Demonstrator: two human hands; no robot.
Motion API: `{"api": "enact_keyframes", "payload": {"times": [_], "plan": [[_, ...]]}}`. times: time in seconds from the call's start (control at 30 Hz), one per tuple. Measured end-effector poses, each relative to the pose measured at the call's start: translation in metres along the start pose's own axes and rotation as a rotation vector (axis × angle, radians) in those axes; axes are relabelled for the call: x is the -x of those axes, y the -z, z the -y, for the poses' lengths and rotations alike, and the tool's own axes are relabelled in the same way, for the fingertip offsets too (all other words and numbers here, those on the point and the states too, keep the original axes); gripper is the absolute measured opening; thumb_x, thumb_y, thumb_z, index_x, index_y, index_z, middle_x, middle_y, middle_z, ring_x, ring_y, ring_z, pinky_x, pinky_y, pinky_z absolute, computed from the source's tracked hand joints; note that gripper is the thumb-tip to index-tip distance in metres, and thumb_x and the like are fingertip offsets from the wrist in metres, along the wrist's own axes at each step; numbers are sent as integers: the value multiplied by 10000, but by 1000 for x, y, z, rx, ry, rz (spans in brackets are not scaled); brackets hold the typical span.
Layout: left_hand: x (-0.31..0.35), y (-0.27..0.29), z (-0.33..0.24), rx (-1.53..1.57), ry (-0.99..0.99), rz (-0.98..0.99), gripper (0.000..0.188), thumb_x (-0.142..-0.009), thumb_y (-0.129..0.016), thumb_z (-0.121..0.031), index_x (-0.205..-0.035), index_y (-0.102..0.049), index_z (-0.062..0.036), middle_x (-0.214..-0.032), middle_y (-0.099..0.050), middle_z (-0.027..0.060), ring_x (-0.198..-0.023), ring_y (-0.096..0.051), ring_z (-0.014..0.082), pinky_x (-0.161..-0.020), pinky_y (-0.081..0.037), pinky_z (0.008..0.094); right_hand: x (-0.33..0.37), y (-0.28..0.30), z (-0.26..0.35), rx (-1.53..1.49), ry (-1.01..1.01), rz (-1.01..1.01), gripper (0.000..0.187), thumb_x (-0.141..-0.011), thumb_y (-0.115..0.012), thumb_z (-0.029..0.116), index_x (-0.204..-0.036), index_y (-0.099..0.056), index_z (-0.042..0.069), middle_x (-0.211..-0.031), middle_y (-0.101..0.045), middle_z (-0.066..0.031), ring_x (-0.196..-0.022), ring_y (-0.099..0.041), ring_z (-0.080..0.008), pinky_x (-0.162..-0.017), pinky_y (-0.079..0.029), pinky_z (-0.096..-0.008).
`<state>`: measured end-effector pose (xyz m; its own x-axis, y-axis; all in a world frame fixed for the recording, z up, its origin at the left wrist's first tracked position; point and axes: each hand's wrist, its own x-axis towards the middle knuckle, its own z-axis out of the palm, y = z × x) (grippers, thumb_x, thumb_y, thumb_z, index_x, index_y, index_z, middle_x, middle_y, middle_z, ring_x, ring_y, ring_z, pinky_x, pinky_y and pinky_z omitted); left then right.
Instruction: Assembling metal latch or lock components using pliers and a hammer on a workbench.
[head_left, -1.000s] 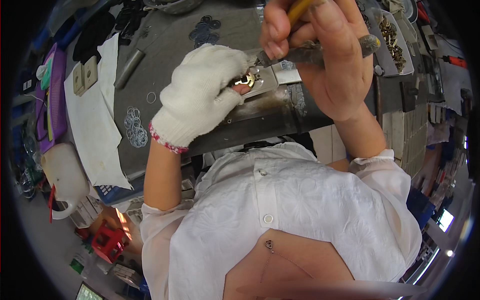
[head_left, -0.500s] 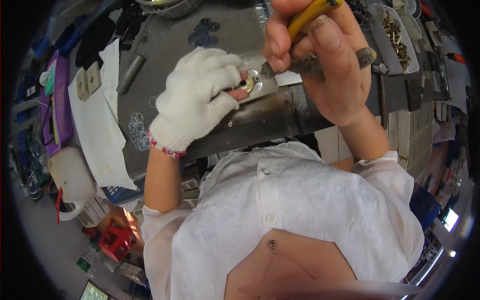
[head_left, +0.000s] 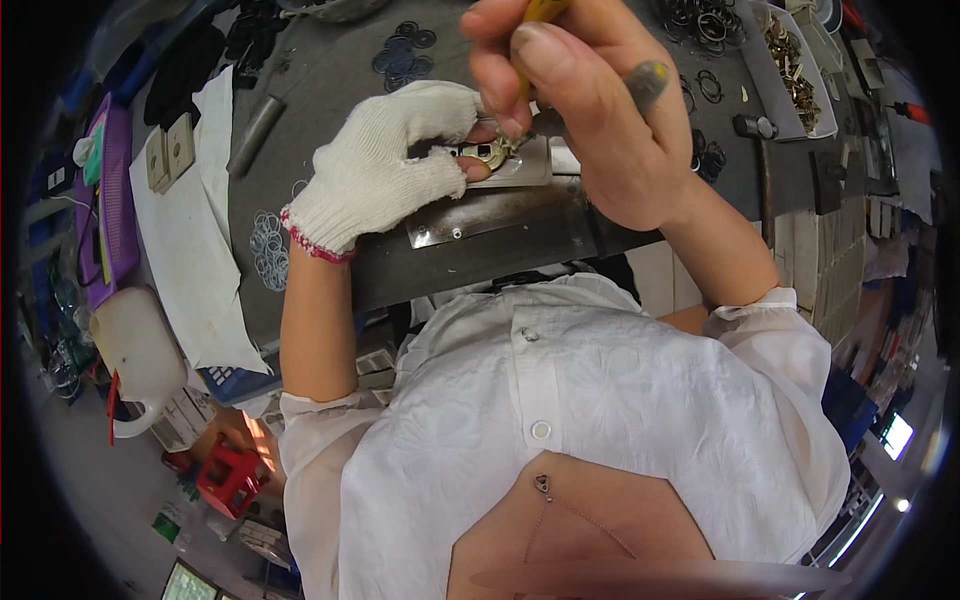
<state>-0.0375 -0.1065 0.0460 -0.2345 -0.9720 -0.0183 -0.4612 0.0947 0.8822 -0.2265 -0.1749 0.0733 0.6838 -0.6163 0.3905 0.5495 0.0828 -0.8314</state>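
Note:
My left hand point(head_left: 385, 165) wears a white knitted glove with bare fingertips showing. Its thumb and fingers pinch a small round brass-coloured part point(head_left: 495, 155) with a dark opening. The part lies over a pale metal plate point(head_left: 532, 170) on the bench. My right hand point(head_left: 610, 120) is bare and closed around pliers point(head_left: 546, 10) with worn yellow handles, one grip end poking out beside the palm. The plier jaws come down at the right side of the brass part; fingers partly hide them, so I cannot tell whether they grip it.
A worn metal strip point(head_left: 500, 218) lies nearer me. Dark washers point(head_left: 405, 55) sit behind my left hand, thin wire rings point(head_left: 268, 250) to its left. At right are a white bin of brass pieces point(head_left: 792, 75), black rings point(head_left: 710, 25) and a hammer point(head_left: 756, 127). A metal cylinder point(head_left: 256, 135) lies left.
My right hand has moved left and lower over the brass part, turning the pliers more upright. Their jaws are now at the part. My left hand keeps its pinch.

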Motion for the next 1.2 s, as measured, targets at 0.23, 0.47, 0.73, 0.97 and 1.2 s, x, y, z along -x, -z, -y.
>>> {"api": "enact_keyframes", "payload": {"times": [0.23, 0.47, 0.73, 0.97, 1.2], "plan": [[-1, -1, -7, 192, 129, 17, 340, -746, -761, -100, -1064, -687, -1, -987, -693, 95, -870, -639, 148, -771, -514, 300, -3, 1, 3, -135, -48, 114, 206, -1013, -481, 110, -1154, -460, -38, -914, -512, -37, -767, -451, -43, -685, -388, -196], [-8, -1, -5, 241, 249, 97, 401, -745, -782, -83, -1125, -683, -2, -985, -706, 56, -817, -624, 94, -712, -511, 255, 4, -6, -11, 205, 151, -60, 207, -1009, -505, 152, -1122, -465, -17, -868, -501, -21, -724, -411, -40, -639, -363, -206], [-3, -3, -3, 137, 260, 28, 360, -751, -762, -87, -1096, -699, -7, -932, -693, 31, -771, -590, 74, -707, -489, 226, -7, -27, 17, 231, 255, -93, 196, -1018, -498, 196, -1081, -473, 12, -832, -490, -25, -689, -398, -50, -603, -353, -207], [-2, -14, 3, 333, 145, -26, 218, -766, -726, -66, -959, -677, 21, -806, -616, -27, -703, -537, 57, -654, -450, 222, 8, -10, -18, 437, 41, -132, 202, -1027, -482, 204, -1054, -493, 4, -798, -485, -3, -686, -400, -44, -602, -363, -209], [2, -14, -4, 109, 166, -80, 444, -724, -704, -137, -1148, -653, -16, -885, -676, 47, -751, -602, 102, -692, -497, 250, -16, -16, -25, 313, 343, 0, 145, -1012, -498, 155, -1006, -509, 11, -782, -474, 14, -670, -394, -31, -594, -360, -198]]}}
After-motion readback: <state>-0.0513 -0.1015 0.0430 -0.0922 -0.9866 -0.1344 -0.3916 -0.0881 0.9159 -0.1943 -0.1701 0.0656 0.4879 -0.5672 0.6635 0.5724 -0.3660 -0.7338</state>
